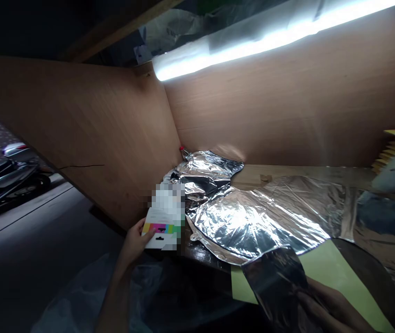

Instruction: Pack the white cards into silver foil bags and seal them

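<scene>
My left hand [133, 243] holds a white retail card package [163, 226] by its lower left edge. The package has a rainbow stripe and a hang slot, and part of its face is blurred out. Across the tabletop spreads a crumpled silver foil balloon [253, 217], deflated and lying flat. At the bottom right my right hand [332, 305] grips a dark, shiny fold of foil [274, 282] and is partly hidden by it. A pale green sheet [325, 273] lies under that fold, reaching towards my right hand.
Wood-veneer panels [96, 134] meet in a corner behind the table, with a bright tube light [270, 41] above. A small red-capped bottle [183, 151] stands in the corner. Stacked papers [391, 152] sit at the right. A parked motorcycle [6, 178] stands at the far left.
</scene>
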Motion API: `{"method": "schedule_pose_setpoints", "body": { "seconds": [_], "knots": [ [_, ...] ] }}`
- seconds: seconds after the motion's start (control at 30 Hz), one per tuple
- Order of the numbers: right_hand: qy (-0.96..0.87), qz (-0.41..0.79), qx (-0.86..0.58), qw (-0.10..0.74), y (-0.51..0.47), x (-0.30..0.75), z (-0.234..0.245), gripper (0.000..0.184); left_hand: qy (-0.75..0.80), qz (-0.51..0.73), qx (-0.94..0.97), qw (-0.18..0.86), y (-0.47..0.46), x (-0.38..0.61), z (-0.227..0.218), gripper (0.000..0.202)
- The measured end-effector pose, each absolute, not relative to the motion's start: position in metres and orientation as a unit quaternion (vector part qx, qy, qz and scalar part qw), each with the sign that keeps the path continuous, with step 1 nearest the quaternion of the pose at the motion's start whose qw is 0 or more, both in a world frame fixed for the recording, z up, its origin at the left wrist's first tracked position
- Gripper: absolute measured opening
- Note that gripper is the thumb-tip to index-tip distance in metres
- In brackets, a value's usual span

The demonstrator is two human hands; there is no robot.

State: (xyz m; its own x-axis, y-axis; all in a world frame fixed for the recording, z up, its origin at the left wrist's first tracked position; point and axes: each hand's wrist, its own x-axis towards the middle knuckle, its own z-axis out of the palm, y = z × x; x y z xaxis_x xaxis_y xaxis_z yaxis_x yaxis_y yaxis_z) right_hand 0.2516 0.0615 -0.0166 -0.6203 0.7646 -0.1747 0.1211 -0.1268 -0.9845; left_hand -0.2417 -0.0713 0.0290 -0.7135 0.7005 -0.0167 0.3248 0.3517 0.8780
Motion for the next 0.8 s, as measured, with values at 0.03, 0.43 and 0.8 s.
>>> {"method": "schedule_pose_setpoints", "body": {
  "seconds": [0.03,0.43,0.8],
  "knots": [
    [-0.579,0.678,-0.376,0.252,0.058,0.248,-0.016,0.044,0.783,0.492,0.317,0.212,-0.082,-0.224,0.028,0.061],
    [-0.319,0.821,-0.289,0.374,0.054,0.151,-0.009,0.039,0.669,0.538,0.302,0.415,-0.092,-0.024,0.022,0.102],
    [-0.401,0.699,-0.417,0.42,0.064,0.28,-0.027,0.042,0.731,0.363,0.502,0.286,0.02,0.035,-0.019,0.057]
  ]
}}
